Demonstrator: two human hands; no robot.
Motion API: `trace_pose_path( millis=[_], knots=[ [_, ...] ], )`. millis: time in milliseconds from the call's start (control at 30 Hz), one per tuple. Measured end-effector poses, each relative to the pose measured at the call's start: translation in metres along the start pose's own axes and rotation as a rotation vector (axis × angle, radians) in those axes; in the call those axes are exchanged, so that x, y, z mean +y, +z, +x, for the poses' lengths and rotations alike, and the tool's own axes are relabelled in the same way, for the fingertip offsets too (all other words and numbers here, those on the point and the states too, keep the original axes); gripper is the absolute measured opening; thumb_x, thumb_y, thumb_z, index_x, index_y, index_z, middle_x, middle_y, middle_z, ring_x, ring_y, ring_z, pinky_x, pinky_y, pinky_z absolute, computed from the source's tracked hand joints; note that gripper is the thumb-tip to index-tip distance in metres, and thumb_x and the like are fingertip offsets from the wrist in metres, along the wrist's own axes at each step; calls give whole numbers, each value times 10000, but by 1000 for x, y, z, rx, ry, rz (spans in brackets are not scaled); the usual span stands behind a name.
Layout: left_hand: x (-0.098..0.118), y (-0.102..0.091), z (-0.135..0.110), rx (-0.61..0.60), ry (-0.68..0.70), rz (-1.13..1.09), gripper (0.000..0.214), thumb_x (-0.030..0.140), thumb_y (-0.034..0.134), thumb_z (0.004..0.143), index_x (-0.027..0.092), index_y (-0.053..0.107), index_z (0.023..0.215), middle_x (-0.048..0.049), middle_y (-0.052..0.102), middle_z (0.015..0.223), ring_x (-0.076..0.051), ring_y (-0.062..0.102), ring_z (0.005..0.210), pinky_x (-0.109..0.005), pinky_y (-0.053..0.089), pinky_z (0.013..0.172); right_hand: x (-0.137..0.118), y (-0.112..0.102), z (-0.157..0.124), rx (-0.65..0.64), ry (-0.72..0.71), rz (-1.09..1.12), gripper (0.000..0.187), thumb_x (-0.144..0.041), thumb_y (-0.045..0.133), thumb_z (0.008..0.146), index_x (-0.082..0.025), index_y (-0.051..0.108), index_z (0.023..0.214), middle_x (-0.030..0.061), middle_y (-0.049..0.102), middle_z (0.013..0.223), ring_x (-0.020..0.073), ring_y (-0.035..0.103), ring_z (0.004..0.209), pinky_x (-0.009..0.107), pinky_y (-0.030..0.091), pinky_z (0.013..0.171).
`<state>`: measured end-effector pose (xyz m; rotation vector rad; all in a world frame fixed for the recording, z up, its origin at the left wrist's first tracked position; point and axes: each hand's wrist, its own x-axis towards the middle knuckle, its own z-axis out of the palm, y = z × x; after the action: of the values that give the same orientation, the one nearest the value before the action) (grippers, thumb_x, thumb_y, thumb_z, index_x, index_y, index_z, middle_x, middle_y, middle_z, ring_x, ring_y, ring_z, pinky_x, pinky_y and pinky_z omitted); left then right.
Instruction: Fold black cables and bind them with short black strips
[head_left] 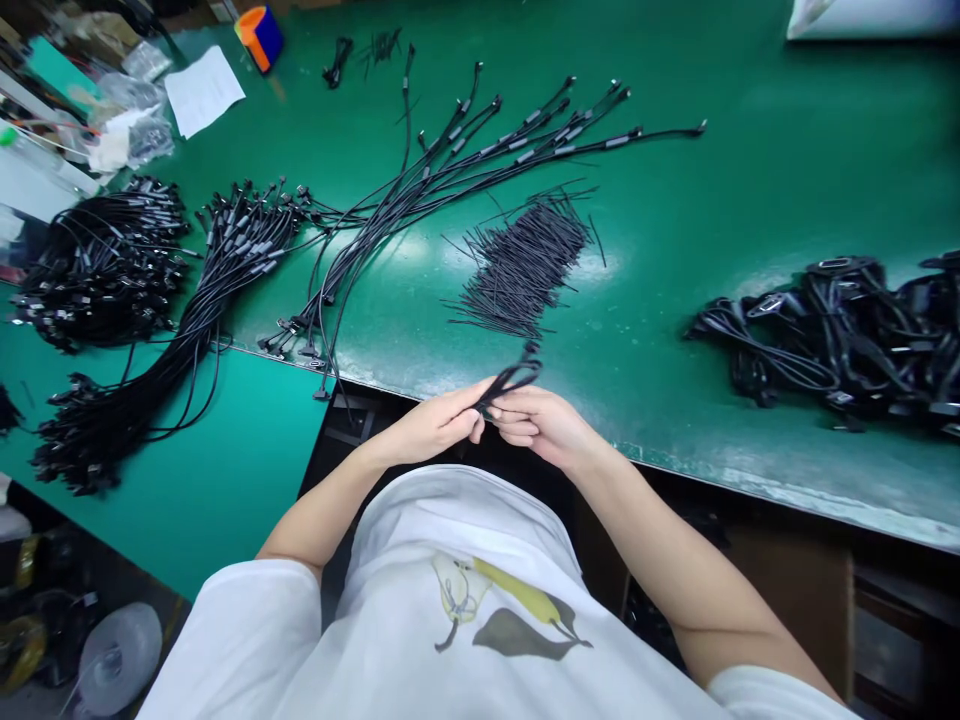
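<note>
My left hand [442, 420] and my right hand [544, 422] meet at the near edge of the green table [750, 200]. Both pinch a short black cable [514, 378], folded into a loop that sticks up between the fingertips. Just beyond the hands lies a heap of thin black ties [525, 265]. A fan of black cables with connectors [465, 160] spreads across the middle of the table.
A pile of coiled black cables [847, 335] lies at the right. More cable bundles [105, 260] and a long sheaf [187, 330] lie at the left on a lower green surface. White paper [202, 90], an orange-blue tape roll [259, 35] and plastic bags sit at the far left.
</note>
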<state>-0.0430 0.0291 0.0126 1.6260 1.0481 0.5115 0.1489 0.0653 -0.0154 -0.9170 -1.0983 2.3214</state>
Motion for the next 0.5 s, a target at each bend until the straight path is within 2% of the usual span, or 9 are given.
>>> trace_pose_path(
  millis=[67,133,200,233,300,333,400,500],
  knots=[
    [4,-2,0,17,39,202,565,235,352,964,198,350,1527,0,601,764,-143,519,748,-293,435,816,1,-3,-1,-47,72,147,297,-414,666,773,-157,536,703,-109,209,491,37,149,403,191,190,396],
    [7,-5,0,-18,81,371,543,215,370,958,225,407,1499,-9,626,799,-147,511,767,-291,417,833,1,-9,-4,-124,99,151,424,-555,578,830,-137,582,759,-81,294,495,53,240,401,210,277,398],
    [9,-8,0,-139,135,480,509,196,383,962,252,466,1461,-16,655,837,-145,511,772,-285,411,844,0,-19,-10,-252,114,66,584,-694,507,839,-119,611,824,-32,431,524,82,380,432,238,376,431],
    [10,-9,1,-202,166,509,487,192,387,967,258,499,1436,-21,665,848,-146,515,774,-278,414,836,0,-25,-13,-311,118,-17,607,-719,531,820,-119,611,855,-8,497,562,98,452,472,246,418,461],
    [9,-9,3,-274,215,525,435,207,395,983,249,553,1386,-41,680,886,-152,536,801,-266,433,815,1,-34,-20,-362,135,-218,531,-644,647,792,-132,589,919,21,593,680,121,560,590,244,479,533],
    [7,-7,4,-270,225,519,415,224,404,989,243,564,1372,-53,688,923,-157,554,830,-267,447,816,2,-36,-23,-351,146,-307,476,-574,684,793,-140,579,958,28,621,750,128,592,655,243,501,571],
    [4,-2,10,-199,224,492,406,261,442,989,232,542,1381,-72,696,1019,-168,589,903,-284,477,845,6,-35,-29,-257,121,-430,375,-469,650,840,-158,565,1032,39,643,867,130,617,741,247,527,625],
    [0,5,22,-15,232,472,446,299,497,971,229,486,1411,-95,670,1147,-194,608,1048,-348,496,945,11,-28,-37,-51,1,-557,225,-358,498,913,-175,558,1029,18,645,822,105,593,644,229,495,586]
  ],
)
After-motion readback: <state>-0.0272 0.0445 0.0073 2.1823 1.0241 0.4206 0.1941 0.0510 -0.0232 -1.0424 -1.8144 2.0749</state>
